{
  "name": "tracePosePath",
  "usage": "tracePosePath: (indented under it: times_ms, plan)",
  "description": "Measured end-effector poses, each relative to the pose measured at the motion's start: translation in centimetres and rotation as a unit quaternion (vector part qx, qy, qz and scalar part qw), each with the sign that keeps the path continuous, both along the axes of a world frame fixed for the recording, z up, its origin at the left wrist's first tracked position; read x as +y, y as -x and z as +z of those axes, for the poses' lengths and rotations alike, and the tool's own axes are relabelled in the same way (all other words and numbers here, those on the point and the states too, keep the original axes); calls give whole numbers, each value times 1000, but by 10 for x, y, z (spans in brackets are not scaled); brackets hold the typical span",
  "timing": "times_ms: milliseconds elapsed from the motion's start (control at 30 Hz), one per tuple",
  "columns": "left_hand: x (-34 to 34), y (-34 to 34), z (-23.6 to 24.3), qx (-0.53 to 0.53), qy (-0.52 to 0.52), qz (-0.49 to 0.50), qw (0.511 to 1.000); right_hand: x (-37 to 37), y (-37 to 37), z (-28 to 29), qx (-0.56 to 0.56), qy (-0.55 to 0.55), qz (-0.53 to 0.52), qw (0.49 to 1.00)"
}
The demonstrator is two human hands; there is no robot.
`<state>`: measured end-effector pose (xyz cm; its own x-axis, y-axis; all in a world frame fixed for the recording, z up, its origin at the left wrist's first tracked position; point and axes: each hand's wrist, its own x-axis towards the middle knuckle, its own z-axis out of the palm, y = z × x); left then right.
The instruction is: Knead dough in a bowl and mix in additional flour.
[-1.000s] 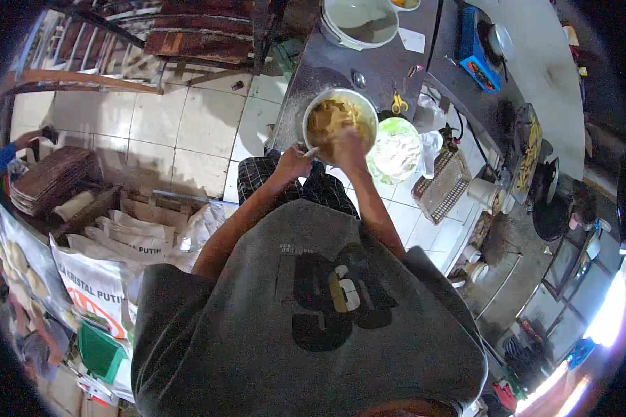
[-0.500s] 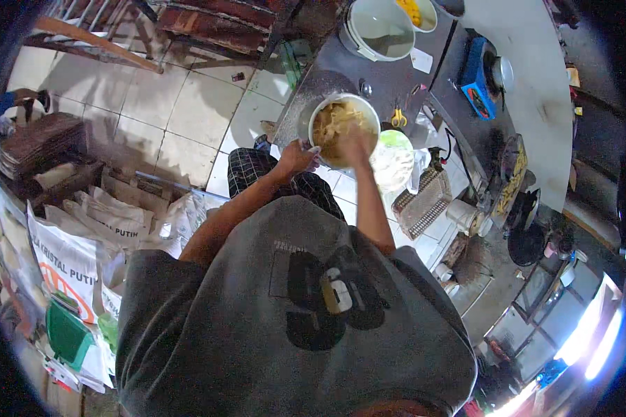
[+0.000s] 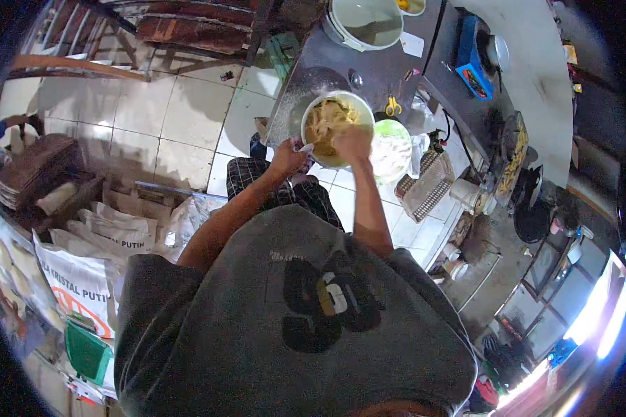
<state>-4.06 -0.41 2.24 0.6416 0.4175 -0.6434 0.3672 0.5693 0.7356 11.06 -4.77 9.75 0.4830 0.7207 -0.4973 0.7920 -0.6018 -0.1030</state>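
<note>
A round white tub [image 3: 337, 94] stands at the near edge of the dark table. Pale yellowish strips or slices [image 3: 321, 126] lie inside it, in a brownish coating that I cannot identify. My left hand [image 3: 289, 158] is closed on the tub's near-left rim. Reaching into the tub from the near right, my right hand [image 3: 353, 144] touches the contents; its fingers are partly hidden and blurred. Right beside the tub sits a green-rimmed container [image 3: 392, 154] with white contents.
Behind stand a large white bucket [image 3: 368, 22] and yellow-handled scissors [image 3: 393, 105]. Farther right are a blue portable stove [image 3: 474, 66] and a plastic basket [image 3: 426, 189]. White sacks [image 3: 76, 278] crowd the floor at left. Powder dusts the table [image 3: 323, 78].
My right hand has shifted slightly down and left within the tub, and the strips lie differently. My left hand keeps its hold on the rim. The view has moved a little.
</note>
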Motion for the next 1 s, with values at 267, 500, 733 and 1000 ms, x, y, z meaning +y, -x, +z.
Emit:
tracePosePath:
  times_ms: [267, 500, 733, 1000]
  plan:
    - [9, -4, 9, -6, 26, -22, 999, 5, -14, 25, 166, 134, 48, 976]
    - [15, -4, 15, 2, 16, -34, 999, -8, 0, -33, 78, -49, -124, 988]
    - [20, -4, 10, 34, -2, -53, 998, -16, -14, -27, 186, -141, -97, 968]
    - [3, -12, 23, 69, -283, -83, 953, -134, -5, 60, 26, -383, -328, 863]
